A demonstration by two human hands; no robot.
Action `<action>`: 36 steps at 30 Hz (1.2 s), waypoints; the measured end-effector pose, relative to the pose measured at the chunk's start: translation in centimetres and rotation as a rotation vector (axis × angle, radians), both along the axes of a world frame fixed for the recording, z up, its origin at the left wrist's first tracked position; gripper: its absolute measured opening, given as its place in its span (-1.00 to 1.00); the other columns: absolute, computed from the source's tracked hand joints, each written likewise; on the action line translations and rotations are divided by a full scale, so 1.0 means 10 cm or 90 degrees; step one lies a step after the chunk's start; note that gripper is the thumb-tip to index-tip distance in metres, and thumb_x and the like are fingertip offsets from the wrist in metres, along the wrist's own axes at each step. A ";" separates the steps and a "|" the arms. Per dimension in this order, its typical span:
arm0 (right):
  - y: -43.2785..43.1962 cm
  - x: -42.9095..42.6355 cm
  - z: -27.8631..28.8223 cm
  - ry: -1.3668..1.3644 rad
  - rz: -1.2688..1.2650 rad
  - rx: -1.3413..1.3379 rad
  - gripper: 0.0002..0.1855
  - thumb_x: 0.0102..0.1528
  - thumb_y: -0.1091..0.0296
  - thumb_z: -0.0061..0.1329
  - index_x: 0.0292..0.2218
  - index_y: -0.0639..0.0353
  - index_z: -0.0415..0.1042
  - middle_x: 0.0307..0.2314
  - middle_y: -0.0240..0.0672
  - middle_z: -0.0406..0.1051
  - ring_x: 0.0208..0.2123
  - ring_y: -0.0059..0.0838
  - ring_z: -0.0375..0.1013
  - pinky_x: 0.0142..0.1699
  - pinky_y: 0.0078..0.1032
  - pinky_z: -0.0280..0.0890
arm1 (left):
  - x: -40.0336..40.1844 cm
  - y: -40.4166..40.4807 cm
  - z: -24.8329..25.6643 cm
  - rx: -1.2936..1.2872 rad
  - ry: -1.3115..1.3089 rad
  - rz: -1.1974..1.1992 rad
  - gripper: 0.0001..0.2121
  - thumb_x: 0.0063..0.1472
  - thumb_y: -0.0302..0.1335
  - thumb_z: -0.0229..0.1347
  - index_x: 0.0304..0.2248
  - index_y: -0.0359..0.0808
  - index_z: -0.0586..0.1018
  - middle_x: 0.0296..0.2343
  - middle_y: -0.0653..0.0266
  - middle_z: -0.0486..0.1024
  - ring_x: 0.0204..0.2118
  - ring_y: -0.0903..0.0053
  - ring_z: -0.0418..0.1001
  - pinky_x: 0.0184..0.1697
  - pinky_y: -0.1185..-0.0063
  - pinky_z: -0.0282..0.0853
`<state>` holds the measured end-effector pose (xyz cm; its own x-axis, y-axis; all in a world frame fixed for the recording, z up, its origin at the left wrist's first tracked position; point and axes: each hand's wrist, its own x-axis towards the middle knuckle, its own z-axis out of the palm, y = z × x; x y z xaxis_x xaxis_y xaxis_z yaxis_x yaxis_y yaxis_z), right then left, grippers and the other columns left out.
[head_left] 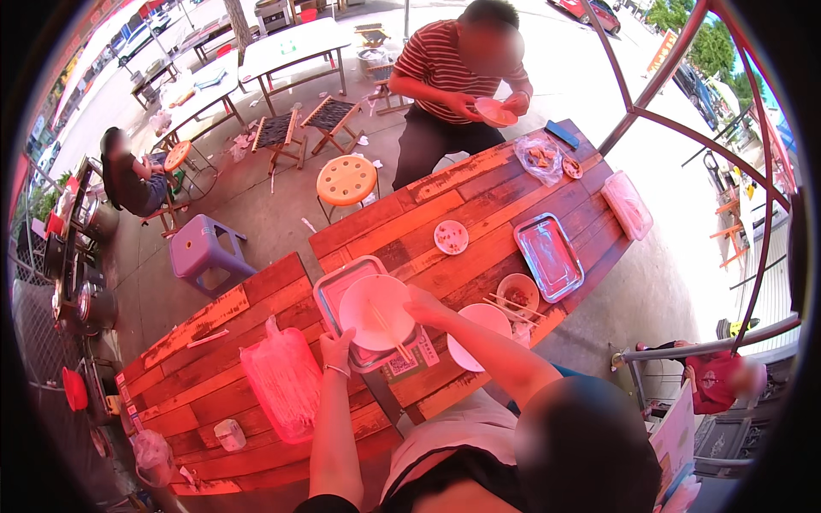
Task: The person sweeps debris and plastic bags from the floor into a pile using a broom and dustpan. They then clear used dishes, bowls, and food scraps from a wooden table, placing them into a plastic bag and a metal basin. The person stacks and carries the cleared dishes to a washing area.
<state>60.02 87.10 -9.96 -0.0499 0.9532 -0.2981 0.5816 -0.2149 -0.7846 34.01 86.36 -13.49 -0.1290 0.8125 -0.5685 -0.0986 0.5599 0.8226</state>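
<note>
A large pale bowl [365,311] is held over a metal tray [325,301] on the wooden table. My left hand [337,351], with a band at the wrist, grips its lower left rim. On the opposite side, my right hand [424,309] holds the right rim. A pair of chopsticks [388,330] lies across the bowl, their ends sticking out over the near rim. Below my right forearm stands another white bowl [471,327], partly hidden by the arm. A card with a printed code [410,359] lies by the tray's near corner.
Two wooden tables [282,282] meet with a gap. A plastic-wrapped stack [285,385], small dish [451,237], food bowl [518,294] and second tray [548,256] stand around. Opposite, a person [462,77] holds a bowl; another person's head [584,442] is close at right. Stools [347,179] stand beyond.
</note>
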 end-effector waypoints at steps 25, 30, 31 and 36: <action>-1.69 -0.10 -0.03 0.064 0.457 -0.055 -0.58 -0.02 0.35 -0.04 -0.12 0.30 0.25 -0.22 0.04 0.31 -0.09 0.01 0.28 0.01 -0.25 0.19 | 1.11 -3.50 0.01 0.083 -0.269 0.561 -0.57 -0.03 -0.62 0.08 -0.11 -0.37 0.30 -0.22 0.22 0.38 -0.18 0.45 0.38 -0.11 0.51 0.32; -1.97 -0.17 0.48 -0.055 0.426 0.258 -0.67 -0.08 0.28 0.03 -0.26 0.20 0.33 -0.36 -0.12 0.30 -0.17 -0.12 0.25 -0.10 -0.27 0.17 | 1.03 -3.42 -0.10 0.124 -0.325 0.581 -0.58 -0.03 -0.62 0.06 -0.11 -0.39 0.31 -0.22 0.21 0.38 -0.19 0.43 0.39 -0.12 0.52 0.34; -2.02 -0.18 0.51 -0.116 0.454 0.294 -0.68 -0.11 0.28 0.05 -0.30 0.18 0.33 -0.40 -0.16 0.28 -0.20 -0.16 0.25 -0.15 -0.29 0.17 | 1.04 -3.38 -0.08 0.138 -0.350 0.581 -0.58 -0.02 -0.61 0.06 -0.11 -0.40 0.31 -0.22 0.21 0.38 -0.19 0.43 0.39 -0.12 0.51 0.34; -2.22 -0.17 0.13 -0.312 0.530 0.339 -0.78 -0.05 0.27 -0.02 -0.33 0.12 0.34 -0.38 -0.28 0.31 -0.25 -0.22 0.27 -0.23 -0.30 0.17 | 1.04 -3.33 -0.11 0.092 -0.409 0.544 -0.60 -0.01 -0.62 0.04 -0.10 -0.41 0.34 -0.24 0.20 0.40 -0.23 0.40 0.42 -0.13 0.48 0.37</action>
